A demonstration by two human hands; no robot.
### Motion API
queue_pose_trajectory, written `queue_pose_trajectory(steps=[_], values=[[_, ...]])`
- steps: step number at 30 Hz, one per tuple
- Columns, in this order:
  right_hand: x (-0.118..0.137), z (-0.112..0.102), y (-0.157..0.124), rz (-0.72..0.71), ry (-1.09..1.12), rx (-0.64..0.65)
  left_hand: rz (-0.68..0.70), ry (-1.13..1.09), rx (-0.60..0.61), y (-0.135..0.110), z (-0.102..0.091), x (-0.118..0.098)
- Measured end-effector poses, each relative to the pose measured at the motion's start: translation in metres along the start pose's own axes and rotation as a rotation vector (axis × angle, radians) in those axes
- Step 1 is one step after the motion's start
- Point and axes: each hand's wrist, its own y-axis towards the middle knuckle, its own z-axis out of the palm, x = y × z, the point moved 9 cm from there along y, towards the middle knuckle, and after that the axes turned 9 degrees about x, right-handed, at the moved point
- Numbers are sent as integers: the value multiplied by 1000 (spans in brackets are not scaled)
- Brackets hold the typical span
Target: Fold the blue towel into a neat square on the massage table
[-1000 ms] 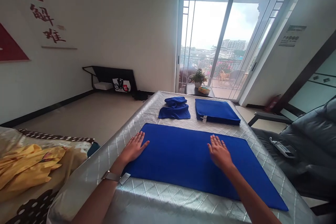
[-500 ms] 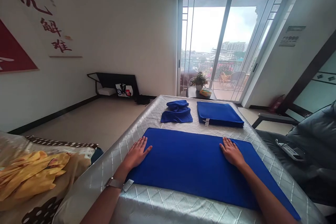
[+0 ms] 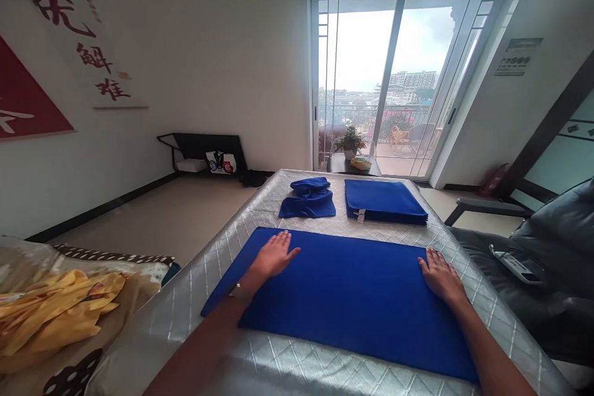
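A blue cloth lies spread flat across the silver quilted table cover. My left hand rests palm down on its left part, fingers stretched out. At the right edge of the cloth, my right hand also lies flat with the fingers extended. Neither hand grips anything. Beyond the spread cloth sits a neat stack of folded blue cloths with a white tag at its front. To the left of that stack is a crumpled blue cloth.
Yellow cloth lies heaped on covered furniture at the left. A black leather chair holding a white remote-like device stands at the right. Behind the table are a small dark table with a potted plant and glass sliding doors.
Both hands have slid to the right over the spread cloth, the right one reaching its right edge. The camera view has shifted slightly.
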Motion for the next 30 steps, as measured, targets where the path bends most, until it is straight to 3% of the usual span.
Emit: queue_pose_trajectory(steps=[2, 4, 6, 8, 10, 12, 19, 22, 25, 30], values=[[-1, -1, 0, -2, 11, -7, 210, -29, -14, 20, 0, -77], [-2, -2, 0, -4, 19, -17, 358, -72, -23, 36, 4, -139], [-2, -3, -1, -7, 21, -22, 394, -111, -10, 49, 12, -172], [-2, -3, -1, -6, 25, -21, 364, -136, 8, 57, 19, -176], [-2, -3, -2, -4, 36, -21, 318, -144, 17, 61, 23, -157], [-2, -2, -1, -5, 48, -19, 262, -141, 14, 62, 24, -122], [-4, 2, 2, -11, 24, -17, -69, -107, -34, 50, 22, 59], [-5, 3, 3, -14, 24, -27, -190, -105, -60, 41, 24, 119], [-6, 5, 5, -14, 26, -41, -237, -112, -89, 36, 25, 144], [-8, 2, 7, 38, -40, 14, -224, -130, -98, 34, 25, 138]])
